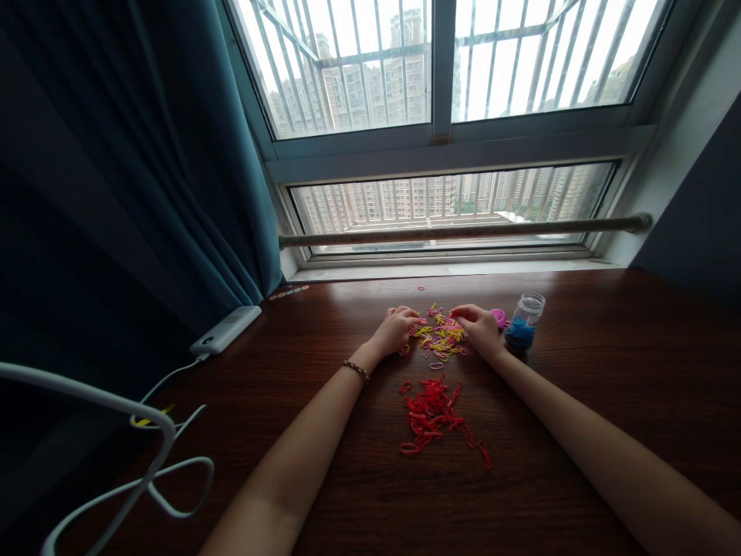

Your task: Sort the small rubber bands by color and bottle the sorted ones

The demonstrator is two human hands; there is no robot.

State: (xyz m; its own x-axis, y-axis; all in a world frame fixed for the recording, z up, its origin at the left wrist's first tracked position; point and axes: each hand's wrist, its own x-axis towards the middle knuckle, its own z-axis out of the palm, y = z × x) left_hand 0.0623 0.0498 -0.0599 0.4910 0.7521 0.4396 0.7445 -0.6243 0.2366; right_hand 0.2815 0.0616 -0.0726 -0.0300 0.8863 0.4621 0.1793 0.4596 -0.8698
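Observation:
A loose pile of small yellow and pink elastic bands (443,344) lies on the dark wood table, between my two hands. My left hand (394,330) rests at the pile's left edge, fingers curled together against the bands. From the right, my right hand (479,328) reaches the pile with thumb and fingertips drawn together. What either hand's fingertips hold is too small to make out. Closer to me is a separate heap of red elastic bands (431,409). Just right of my right hand stands a clear jar (524,323) with blue bands inside, beside a pink lid (498,317).
A white power strip (225,330) lies at the left below a blue curtain (174,154), its white cable (116,401) looping at the front left. One pink band (421,288) lies alone near the window. A metal rail (463,231) crosses the window at the table's back.

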